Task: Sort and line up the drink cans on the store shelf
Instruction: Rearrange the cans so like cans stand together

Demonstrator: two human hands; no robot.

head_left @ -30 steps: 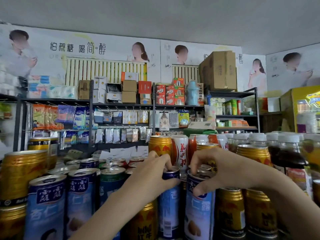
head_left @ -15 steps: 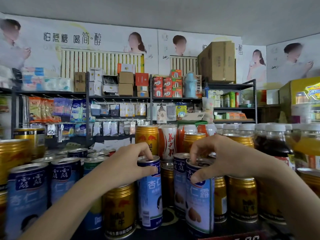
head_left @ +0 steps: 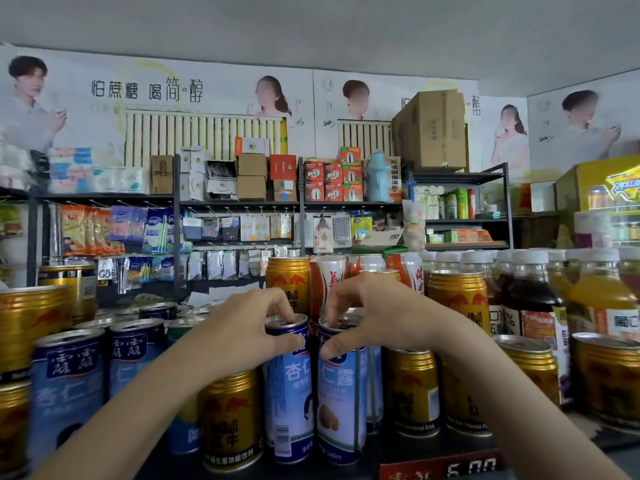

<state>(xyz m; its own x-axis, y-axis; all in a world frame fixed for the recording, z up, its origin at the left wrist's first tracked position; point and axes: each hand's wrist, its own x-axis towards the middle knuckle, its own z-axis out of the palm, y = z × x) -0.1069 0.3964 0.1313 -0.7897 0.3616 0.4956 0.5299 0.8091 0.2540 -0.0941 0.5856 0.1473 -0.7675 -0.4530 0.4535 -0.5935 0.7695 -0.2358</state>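
Left hand [head_left: 242, 327] pinching the rim of a blue can [head_left: 289, 393], right hand [head_left: 377, 313] pinching the rim of the neighbouring blue can [head_left: 341, 396], both upright at the shelf front, just beside each other, fingertips hiding the lids, gold can [head_left: 230, 420] partly behind the left wrist, red price tag [head_left: 440, 467] cut off below.

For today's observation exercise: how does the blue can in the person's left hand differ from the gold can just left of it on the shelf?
The blue can is taller and slimmer; the gold can is shorter and wider. The left hand pinches the blue can's top; the gold can stands untouched. Both stand upright.
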